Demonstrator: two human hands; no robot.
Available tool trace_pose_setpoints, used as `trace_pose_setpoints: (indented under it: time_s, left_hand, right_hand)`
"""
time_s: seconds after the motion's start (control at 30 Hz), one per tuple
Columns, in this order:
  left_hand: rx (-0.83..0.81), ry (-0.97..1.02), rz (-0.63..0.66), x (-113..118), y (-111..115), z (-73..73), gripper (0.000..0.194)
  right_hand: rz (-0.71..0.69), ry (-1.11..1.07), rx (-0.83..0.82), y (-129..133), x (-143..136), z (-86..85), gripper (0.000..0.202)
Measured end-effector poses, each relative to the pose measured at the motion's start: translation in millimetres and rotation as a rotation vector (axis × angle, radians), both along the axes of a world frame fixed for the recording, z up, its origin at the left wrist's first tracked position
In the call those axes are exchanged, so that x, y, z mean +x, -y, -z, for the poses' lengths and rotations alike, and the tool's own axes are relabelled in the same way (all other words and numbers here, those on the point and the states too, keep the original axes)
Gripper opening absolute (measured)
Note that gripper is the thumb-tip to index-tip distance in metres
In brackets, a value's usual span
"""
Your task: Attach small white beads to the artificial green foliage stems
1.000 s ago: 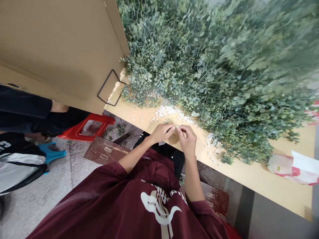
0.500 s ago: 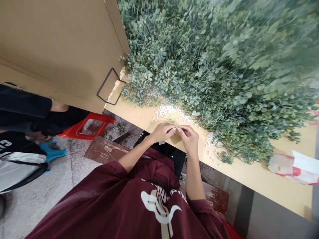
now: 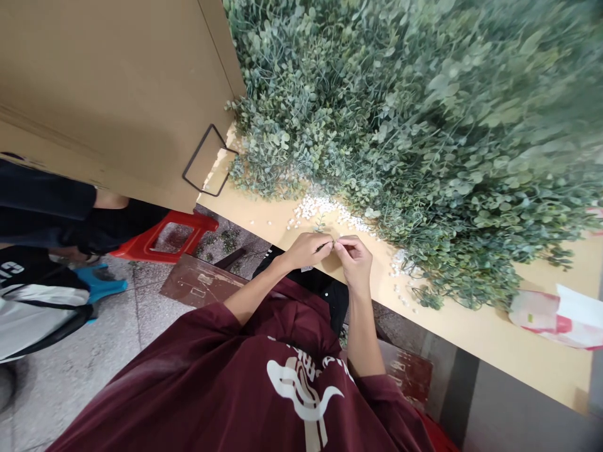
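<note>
Green sprig (image 3: pixel 320 225), small and thin, stood at frame centre just above the left hand's fingertips, at the point where both hands met over the near edge of the bench (image 3: pixel 471 326). Left hand (image 3: pixel 306 249) was curled, thumb and forefinger pinched together toward the right hand. Right hand (image 3: pixel 354 260) was likewise closed, fingertips pinched and touching those of the left hand. Whatever the fingertips gripped between them was too small to resolve; it could not be told whether the sprig's stem or a bead was in the pinch.

White beads (image 3: pixel 315 207) lay loose on the bench just above the hands, toward centre frame, with a second thinner scatter (image 3: pixel 400 276) to the right of the right hand, near but not touching it. Large heap of green foliage (image 3: pixel 400 125) filled the upper right of the frame, its lower fringe reaching the beads.

Brown cardboard box (image 3: pixel 108 88) occupied the upper left, a black wire loop (image 3: pixel 207 160) hanging at its lower corner beside the bench end. Red stool (image 3: pixel 160 242) stood on the floor at left centre, below the box. Red-and-white bag (image 3: pixel 556 311) lay on the bench at the right edge, well apart from the hands. Another person's dark sleeve (image 3: pixel 47 201) showed at the far left.
</note>
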State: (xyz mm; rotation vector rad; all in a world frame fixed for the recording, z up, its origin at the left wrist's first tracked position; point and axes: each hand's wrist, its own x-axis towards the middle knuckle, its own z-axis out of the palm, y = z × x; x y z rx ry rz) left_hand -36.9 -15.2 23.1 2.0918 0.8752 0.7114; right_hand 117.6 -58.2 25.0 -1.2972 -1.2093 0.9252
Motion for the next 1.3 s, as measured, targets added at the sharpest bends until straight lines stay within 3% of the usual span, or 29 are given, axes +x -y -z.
trace_pose_setpoints:
  time_s: [0.23,0.37,0.57,0.67,0.77,0.93,1.1,1.2,1.3]
  left_hand:
    - [-0.013,-0.011,-0.002,0.2,0.1,0.0,0.037]
    - [-0.095,0.079,-0.032,-1.0,0.6,-2.3,0.036]
    - [-0.252,0.224,-0.087,-3.5,0.8,-5.6,0.036]
    - [-0.288,0.256,-0.088,-4.9,-0.4,-5.6,0.038]
    - [-0.316,0.295,-0.079,-6.6,-1.6,-5.4,0.04]
    - [-0.367,0.341,-0.073,-9.0,-1.4,-4.4,0.04]
    - [-0.398,0.389,-0.083,-10.0,-0.6,-1.6,0.042]
    - [-0.431,0.408,-0.103,-11.2,-1.1,0.6,0.043]
    - [-0.455,0.452,-0.098,-12.8,-2.5,3.0,0.045]
  right_hand:
    - [0.018,-0.022,0.038,0.8,-5.1,5.0,0.01]
    - [-0.005,0.047,-0.061,4.8,0.5,-3.4,0.019]
    - [-0.156,0.49,-0.282,18.2,14.2,-18.7,0.026]
    - [-0.197,0.698,-0.292,18.0,12.4,-19.5,0.019]
    - [-0.192,0.761,-0.269,12.8,9.8,-18.9,0.015]
    - [-0.242,0.793,-0.268,3.5,8.1,-22.9,0.02]
    - [-0.244,0.804,-0.263,-4.1,6.1,-24.5,0.012]
    - [-0.195,0.621,-0.207,-7.7,7.1,-21.5,0.011]
    - [-0.191,0.287,-0.195,-10.8,8.4,-17.1,0.018]
